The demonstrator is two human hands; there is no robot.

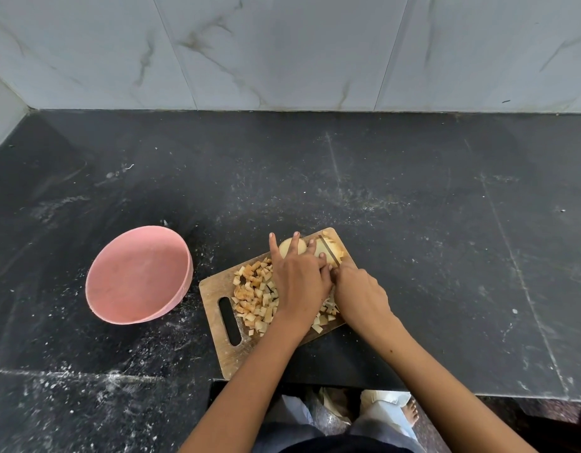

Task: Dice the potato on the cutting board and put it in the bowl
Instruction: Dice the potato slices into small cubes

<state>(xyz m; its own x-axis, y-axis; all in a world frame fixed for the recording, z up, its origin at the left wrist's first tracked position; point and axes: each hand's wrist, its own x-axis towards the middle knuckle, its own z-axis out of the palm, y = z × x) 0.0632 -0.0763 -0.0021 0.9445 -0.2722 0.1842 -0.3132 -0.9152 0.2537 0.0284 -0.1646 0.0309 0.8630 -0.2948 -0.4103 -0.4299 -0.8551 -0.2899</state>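
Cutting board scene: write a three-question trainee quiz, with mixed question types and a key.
1. True or false: the pink bowl already holds diced potato.
2. Multiple choice: where do the potato cubes lie? A) in the bowl B) on the cutting board C) on the bare counter
3. Fill in: the left hand presses straight fingers on the uncut potato piece, while the right hand has its grip on the ____.

Key:
1. False; the bowl shows only its pink inside.
2. B
3. knife
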